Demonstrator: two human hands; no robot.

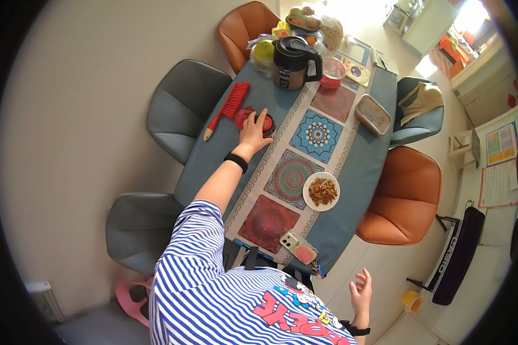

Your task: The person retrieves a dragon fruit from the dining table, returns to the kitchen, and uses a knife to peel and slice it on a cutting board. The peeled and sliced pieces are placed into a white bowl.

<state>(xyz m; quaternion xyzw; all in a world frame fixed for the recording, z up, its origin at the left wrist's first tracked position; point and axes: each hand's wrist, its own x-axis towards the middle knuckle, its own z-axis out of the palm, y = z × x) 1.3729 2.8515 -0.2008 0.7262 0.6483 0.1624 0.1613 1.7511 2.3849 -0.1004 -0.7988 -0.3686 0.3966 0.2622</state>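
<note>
My left hand (253,134) reaches over the left side of the table. Its thumb and index finger are around a small dark jar with a red lid (267,125), which stands on the tablecloth. Against the far side of that hand sits a dark pink round thing (243,117), partly covered by the fingers and perhaps a fruit. A red-bristled brush (234,101) with a red and pale handle lies just beyond. My right hand (361,290) hangs off the table at the lower right, with nothing in it and its fingers loosely bent and apart.
On the table runner (323,168) stands a plate of brown food (321,192). A phone (298,246) lies at the near edge. Farther off are a kettle (291,64), a red tub (332,72), a lidded container (373,114) and bagged fruit (263,52). Chairs (403,198) line both sides.
</note>
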